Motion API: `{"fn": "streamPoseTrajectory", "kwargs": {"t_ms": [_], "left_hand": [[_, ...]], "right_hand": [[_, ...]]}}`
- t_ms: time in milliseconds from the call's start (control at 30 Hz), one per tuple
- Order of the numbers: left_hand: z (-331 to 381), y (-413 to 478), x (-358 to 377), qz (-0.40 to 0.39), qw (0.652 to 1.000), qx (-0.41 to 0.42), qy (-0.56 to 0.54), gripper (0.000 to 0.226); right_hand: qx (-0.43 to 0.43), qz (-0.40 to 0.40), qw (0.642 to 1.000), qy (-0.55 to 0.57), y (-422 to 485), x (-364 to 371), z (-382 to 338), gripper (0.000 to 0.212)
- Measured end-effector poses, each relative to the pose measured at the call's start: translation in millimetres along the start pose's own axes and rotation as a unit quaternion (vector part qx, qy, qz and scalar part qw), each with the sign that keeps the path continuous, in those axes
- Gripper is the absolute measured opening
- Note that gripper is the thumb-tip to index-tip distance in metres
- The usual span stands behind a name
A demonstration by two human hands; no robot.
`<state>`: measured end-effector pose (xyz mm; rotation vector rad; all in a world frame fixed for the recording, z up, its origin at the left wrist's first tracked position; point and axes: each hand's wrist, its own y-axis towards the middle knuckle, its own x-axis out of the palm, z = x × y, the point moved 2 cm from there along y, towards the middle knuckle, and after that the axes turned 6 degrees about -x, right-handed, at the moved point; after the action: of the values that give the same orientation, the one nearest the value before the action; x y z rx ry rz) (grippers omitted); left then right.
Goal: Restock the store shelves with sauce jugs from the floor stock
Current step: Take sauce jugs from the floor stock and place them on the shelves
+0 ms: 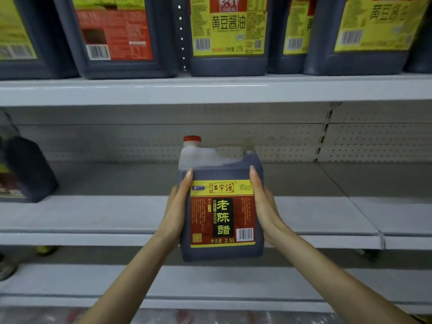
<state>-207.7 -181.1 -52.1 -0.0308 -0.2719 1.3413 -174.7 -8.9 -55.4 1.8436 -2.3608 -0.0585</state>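
Both hands are on the sauce jug (222,218): left hand (178,206) and right hand (264,206) clamp its sides, thumbs flat on the label, other fingers hidden behind. It hangs upright in front of the middle shelf (93,213), not set down. It's nearly full, so probably heavy. The plastic looks stiff and smooth, maybe slippery, so I'd hold low on the sides.

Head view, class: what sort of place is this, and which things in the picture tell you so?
Probably a grocery shop aisle. White shelves with a perforated back panel, a row of barcoded sauce jugs above, and a labelled 2.5L jug held between the left hand and right hand.
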Motion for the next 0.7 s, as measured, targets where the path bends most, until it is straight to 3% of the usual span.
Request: {"fn": "streamPoseTrajectory", "kwargs": {"t_ms": [233, 433, 700], "left_hand": [[18.2, 11.4, -49.8, -0.029, 0.999, 0.021, 0.021, 0.075], [34.7, 16.9, -112.8, -0.058, 0.998, 0.01, 0.029, 0.081], [61.7, 20.0, -196.3, -0.084, 0.995, 0.02, 0.04, 0.079]], "right_hand": [[-0.004, 0.009, 1.0, -0.014, 9.6, 54.0, 9.1, 0.077], [-0.003, 0.056, 0.998, -0.014, 4.6, 117.9, 12.9, 0.09], [-0.03, 0.092, 0.995, 0.01, -2.1, 205.8, 19.9, 0.08]]}}
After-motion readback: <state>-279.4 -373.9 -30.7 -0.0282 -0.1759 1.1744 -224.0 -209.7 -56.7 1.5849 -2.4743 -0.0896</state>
